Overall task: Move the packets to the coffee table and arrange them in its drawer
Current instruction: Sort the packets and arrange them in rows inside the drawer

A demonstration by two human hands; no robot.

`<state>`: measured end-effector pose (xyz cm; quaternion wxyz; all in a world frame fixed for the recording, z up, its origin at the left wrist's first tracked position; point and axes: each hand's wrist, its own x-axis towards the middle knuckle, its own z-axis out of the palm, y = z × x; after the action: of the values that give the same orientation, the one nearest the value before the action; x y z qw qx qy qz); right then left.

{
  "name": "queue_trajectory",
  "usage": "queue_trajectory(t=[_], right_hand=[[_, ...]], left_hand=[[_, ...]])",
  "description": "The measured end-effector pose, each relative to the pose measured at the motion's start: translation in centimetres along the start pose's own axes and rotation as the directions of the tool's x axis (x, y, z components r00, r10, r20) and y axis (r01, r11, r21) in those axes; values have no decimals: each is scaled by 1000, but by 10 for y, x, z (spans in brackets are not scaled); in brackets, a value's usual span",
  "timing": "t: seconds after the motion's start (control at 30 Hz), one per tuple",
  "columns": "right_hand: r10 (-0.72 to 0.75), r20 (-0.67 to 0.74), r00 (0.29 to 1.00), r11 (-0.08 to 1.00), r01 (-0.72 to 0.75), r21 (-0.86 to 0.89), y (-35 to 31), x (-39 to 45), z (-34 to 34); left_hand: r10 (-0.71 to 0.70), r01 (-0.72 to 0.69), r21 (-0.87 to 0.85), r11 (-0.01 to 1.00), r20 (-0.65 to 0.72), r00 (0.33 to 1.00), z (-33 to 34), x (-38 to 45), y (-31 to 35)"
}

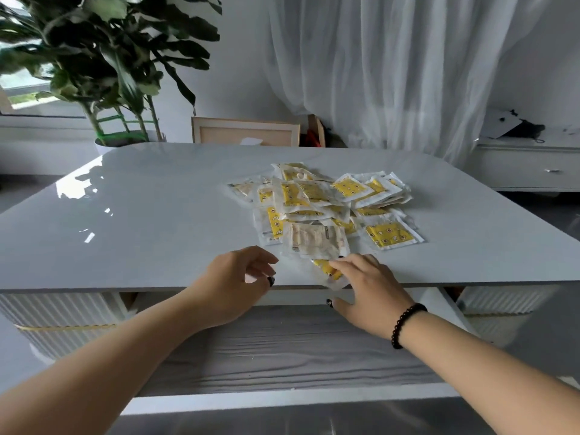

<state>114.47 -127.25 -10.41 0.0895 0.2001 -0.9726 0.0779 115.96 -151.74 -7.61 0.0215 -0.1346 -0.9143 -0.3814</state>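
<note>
A heap of several yellow-and-white packets lies on the glossy white coffee table, right of centre. The table's drawer is pulled out below the front edge, and its grey wood-grain floor is bare. My right hand, with a black bead bracelet on the wrist, lies over a yellow packet at the table's front edge, fingers closing on it. My left hand hovers at the same edge just left of that packet, fingers curled and holding nothing.
A large potted plant stands behind the table at the left. A framed board leans behind the far edge. White curtains hang at the back, and a white sideboard stands at the right.
</note>
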Motion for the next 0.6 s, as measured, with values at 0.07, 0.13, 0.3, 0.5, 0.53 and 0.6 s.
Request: queue_trajectory(t=[0.07,0.13,0.3,0.5,0.53,0.6], right_hand=[[-114,-82,990,993,117,32,-8,0,3],[-178,-183,967,978,194,73,-12,2,5],[-169,-240,956,968,207,139,-11,5,2],[157,-195,968,936,-83,342,-2,4,-4],[210,-162,964,913,-135,386,-4,2,-3],[307,-79,949,861,-241,447,-9,-1,-1]], left_hand=[[108,-106,163,981,-6,994,12,6,-2],[217,-227,294,929,67,974,22,12,-3],[198,-303,495,814,255,947,29,25,-13],[342,-337,668,664,129,931,34,30,-20],[366,-341,654,675,105,925,36,27,-21],[345,-325,613,720,91,934,38,21,-16]])
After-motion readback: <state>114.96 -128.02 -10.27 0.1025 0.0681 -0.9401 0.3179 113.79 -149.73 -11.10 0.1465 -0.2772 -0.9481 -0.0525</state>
